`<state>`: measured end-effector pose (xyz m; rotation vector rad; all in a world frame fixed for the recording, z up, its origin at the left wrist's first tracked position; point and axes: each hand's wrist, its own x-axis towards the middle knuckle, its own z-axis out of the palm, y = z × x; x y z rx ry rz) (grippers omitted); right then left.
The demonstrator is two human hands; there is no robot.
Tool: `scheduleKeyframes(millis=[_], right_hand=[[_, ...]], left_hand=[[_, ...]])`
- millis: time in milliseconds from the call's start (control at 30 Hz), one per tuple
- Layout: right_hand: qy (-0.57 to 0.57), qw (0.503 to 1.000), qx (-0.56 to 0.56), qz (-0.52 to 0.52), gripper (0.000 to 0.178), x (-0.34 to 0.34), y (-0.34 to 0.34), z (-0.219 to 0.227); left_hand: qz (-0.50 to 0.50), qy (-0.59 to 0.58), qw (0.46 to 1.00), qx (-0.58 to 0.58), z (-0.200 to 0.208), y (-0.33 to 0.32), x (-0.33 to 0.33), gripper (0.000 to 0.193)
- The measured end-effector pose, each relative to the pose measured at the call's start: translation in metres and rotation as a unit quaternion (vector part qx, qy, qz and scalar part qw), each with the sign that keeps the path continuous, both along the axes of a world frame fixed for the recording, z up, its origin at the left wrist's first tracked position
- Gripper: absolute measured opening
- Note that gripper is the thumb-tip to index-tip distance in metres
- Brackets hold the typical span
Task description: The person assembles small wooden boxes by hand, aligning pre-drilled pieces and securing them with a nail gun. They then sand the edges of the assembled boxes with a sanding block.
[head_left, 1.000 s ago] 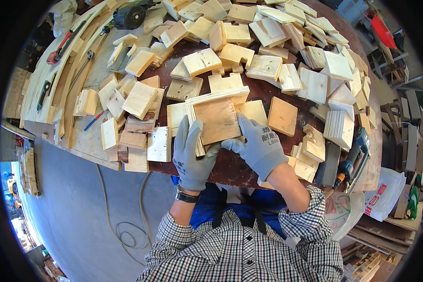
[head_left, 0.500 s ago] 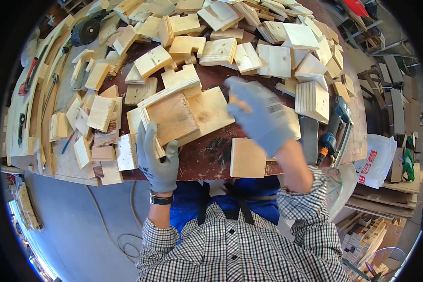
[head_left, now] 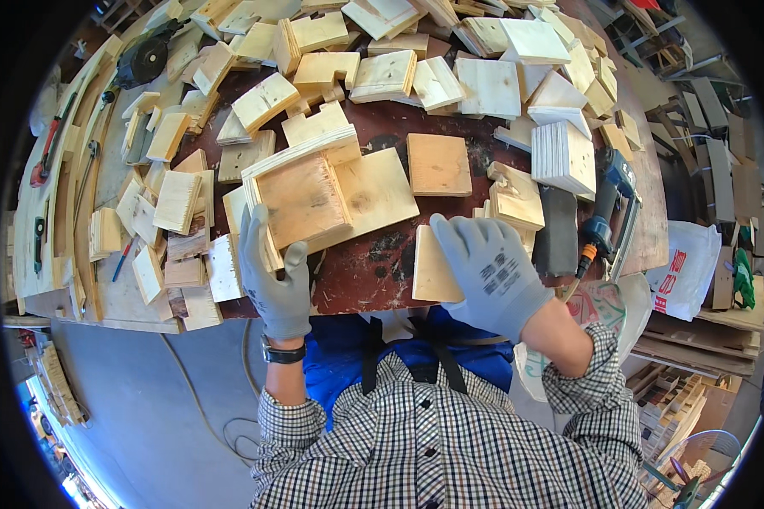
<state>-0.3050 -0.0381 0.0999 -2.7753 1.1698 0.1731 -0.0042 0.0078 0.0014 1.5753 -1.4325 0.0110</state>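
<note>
My left hand [head_left: 276, 280], in a grey glove, holds the left corner of a wooden assembly [head_left: 301, 199], thumb and fingers on either side of its edge strip. The assembly has a square brown panel with raised strips along its far and left sides, resting against a wider pale board [head_left: 378, 199]. My right hand [head_left: 497, 276], also gloved, grips a flat wooden block [head_left: 433, 267] at the table's front edge; its thumb is mostly hidden. Beyond it a square reddish-brown block [head_left: 439, 165] lies flat on the dark red tabletop.
Many wooden offcuts [head_left: 390, 76] are heaped across the far side, with more stacked at left [head_left: 178, 204]. A stapler-like power tool [head_left: 604, 212] lies at right beside a dark grey block [head_left: 556, 229]. Long boards [head_left: 68, 195] with hand tools line the left edge.
My right hand has drawn back toward me and right, onto the front block. The square reddish-brown block it covered lies released on the table. My left hand keeps its hold.
</note>
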Motion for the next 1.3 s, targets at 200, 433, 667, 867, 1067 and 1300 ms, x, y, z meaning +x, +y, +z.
scheduleKeyframes(millis=[200,433,667,867,1067,1300], right_hand=[[-0.255,0.964,0.077,0.013,0.1,0.019,-0.02,0.001],[-0.119,0.993,-0.015,0.008,0.098,0.013,-0.01,-0.001],[-0.126,0.987,-0.075,-0.074,0.104,-0.03,-0.035,0.022],[0.023,0.998,-0.009,0.057,0.099,0.002,-0.002,0.002],[0.028,0.997,-0.053,0.044,0.104,0.001,0.005,-0.011],[-0.076,0.996,0.005,0.036,0.107,0.002,-0.002,-0.013]], left_hand=[[-0.029,-0.001,1.0,0.009,-0.001,-0.001,0.017,0.069],[-0.032,-0.003,0.999,-0.007,-0.01,0.003,0.018,0.066],[-0.015,0.001,1.0,-0.01,-0.008,0.001,0.013,0.07],[-0.015,0.007,1.0,-0.006,-0.008,0.001,0.014,0.071],[-0.014,0.022,1.0,-0.011,-0.009,0.0,0.012,0.07],[-0.02,0.003,0.999,-0.026,-0.008,-0.003,0.012,0.071]])
